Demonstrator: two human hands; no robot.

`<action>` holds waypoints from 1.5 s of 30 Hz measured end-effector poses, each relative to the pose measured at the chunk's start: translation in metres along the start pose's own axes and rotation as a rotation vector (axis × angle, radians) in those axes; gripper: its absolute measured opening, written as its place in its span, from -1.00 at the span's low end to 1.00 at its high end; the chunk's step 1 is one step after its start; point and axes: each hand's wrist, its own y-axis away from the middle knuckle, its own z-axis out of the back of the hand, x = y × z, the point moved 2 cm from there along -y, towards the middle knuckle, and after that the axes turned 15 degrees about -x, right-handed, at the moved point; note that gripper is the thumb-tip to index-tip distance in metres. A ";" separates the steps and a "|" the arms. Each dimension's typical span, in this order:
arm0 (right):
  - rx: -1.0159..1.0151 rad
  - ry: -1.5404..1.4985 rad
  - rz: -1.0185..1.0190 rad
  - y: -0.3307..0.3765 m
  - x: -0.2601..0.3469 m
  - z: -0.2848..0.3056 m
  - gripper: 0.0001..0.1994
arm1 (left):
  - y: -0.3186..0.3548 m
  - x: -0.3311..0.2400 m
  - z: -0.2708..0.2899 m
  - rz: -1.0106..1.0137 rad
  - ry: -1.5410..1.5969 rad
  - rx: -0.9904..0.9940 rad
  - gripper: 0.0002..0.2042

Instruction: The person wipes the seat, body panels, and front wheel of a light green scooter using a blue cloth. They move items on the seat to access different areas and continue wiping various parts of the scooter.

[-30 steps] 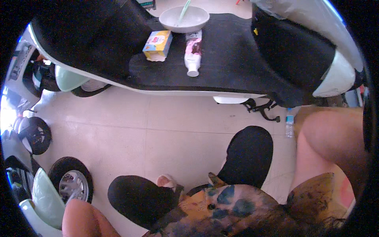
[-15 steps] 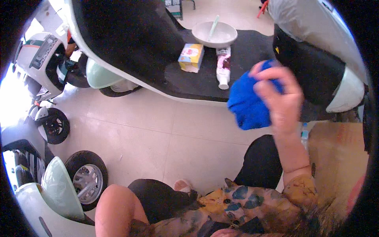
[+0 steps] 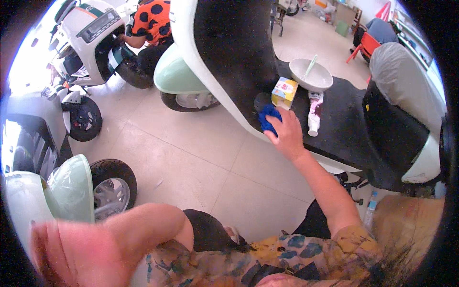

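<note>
Right hand [image 3: 289, 136] grips blue cloth [image 3: 267, 119] at scooter footboard [image 3: 339, 129]

Thumb and fingers pinch the bunched cloth near the footboard's edge, just in front of a small yellow-and-white box [image 3: 285, 91]. Near the box lies a white tube [image 3: 314, 117], and behind them sits a white bowl [image 3: 321, 86] with a pale green handle [image 3: 311, 65] sticking up. Low at left, the left hand [image 3: 79, 253] is blurred; whether its fingers are spread cannot be told.
</note>
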 end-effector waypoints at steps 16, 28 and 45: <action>0.205 -1.366 -0.708 -0.036 0.038 0.098 -0.42 | 0.281 0.056 -0.088 0.641 -0.140 0.747 -0.49; -0.046 0.372 -0.437 0.043 -0.163 0.087 -0.70 | 0.200 0.243 -0.145 0.218 -0.475 0.439 -0.64; 0.036 0.426 -0.420 0.055 -0.170 0.090 -0.73 | 0.337 0.131 -0.042 -0.139 -0.362 0.894 -0.72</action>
